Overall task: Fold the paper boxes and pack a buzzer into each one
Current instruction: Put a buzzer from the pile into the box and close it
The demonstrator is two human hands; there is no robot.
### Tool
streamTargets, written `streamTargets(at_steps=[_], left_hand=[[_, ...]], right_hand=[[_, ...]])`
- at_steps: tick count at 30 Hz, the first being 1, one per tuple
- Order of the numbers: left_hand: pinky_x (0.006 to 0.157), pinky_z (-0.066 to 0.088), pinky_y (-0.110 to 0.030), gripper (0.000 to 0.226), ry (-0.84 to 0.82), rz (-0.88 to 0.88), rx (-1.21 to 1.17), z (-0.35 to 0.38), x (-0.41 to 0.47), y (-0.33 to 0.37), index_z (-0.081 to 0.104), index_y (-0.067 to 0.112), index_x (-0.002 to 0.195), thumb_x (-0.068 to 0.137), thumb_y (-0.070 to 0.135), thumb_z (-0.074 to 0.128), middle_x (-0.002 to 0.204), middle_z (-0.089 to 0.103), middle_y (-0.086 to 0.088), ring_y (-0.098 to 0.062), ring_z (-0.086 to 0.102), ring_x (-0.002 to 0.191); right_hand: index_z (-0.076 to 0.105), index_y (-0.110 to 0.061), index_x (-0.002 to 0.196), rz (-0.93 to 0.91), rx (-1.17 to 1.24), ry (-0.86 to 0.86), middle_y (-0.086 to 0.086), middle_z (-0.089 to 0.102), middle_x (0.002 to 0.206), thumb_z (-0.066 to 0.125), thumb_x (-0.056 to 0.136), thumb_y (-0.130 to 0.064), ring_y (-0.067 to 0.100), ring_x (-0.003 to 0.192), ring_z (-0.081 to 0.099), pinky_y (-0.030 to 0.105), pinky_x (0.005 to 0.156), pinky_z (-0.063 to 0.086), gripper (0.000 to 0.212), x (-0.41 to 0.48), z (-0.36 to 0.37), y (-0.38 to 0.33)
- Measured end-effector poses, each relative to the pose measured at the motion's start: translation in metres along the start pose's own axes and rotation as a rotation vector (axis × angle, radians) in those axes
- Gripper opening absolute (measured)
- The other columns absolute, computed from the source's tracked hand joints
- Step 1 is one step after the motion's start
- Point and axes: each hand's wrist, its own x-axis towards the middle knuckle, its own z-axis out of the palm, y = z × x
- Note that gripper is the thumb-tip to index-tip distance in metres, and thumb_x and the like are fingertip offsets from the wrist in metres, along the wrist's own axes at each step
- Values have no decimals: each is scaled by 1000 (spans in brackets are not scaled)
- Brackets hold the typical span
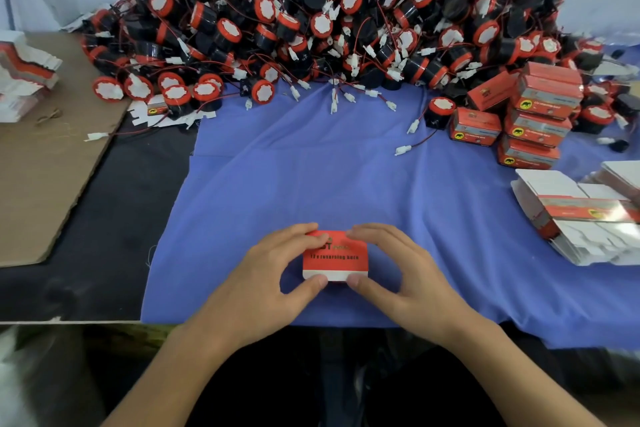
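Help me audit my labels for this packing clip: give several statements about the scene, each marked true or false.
1. The left hand and the right hand both pinch one red box. True.
2. The buzzer pile is heaped at the table's near edge. False: it lies at the far side, beyond the blue cloth.
3. A stack of closed boxes stands at the right. True.
4. The cardboard sheet lies at the right. False: it lies at the left.
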Motion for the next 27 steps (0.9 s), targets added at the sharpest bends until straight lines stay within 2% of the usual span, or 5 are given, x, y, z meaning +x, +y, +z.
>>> streamTargets(at_steps=[5,8,14,19,27], left_hand=[[106,40,-15,35,66,67,9,-4,8,4,65,38,135,100,38,65,132,61,30,11,51,125],[111,30,-8,41,56,36,43,-2,6,3,61,44,139,98,49,56,144,52,28,15,41,134],[117,25,-15,47,-17,66,215,1,-7,3,54,30,149,107,49,43,162,40,6,-14,42,146],[102,55,-38,38,157,216,394,8,-6,12,71,12,132,104,33,55,140,64,-10,-28,64,124],[81,50,-25,12,375,159,102,20,-6,12,81,13,99,93,19,73,90,69,3,-15,64,85]], right_hand=[[68,-36,132,-16,-51,86,-17,63,127,66,97,-34,6,124,57,24,104,45,35,11,-2,-6],[69,-31,133,-39,-108,55,-13,60,137,68,99,-30,3,130,53,25,109,44,34,10,-1,-5],[58,-25,145,-107,-161,-49,-8,46,157,55,105,-27,6,150,33,24,122,29,41,0,0,3],[65,-15,138,-253,-278,89,1,58,147,60,102,-14,19,144,47,32,118,39,36,-4,9,5],[76,-8,116,-280,-210,266,0,72,123,69,95,-3,20,123,63,37,105,50,22,-6,25,4]])
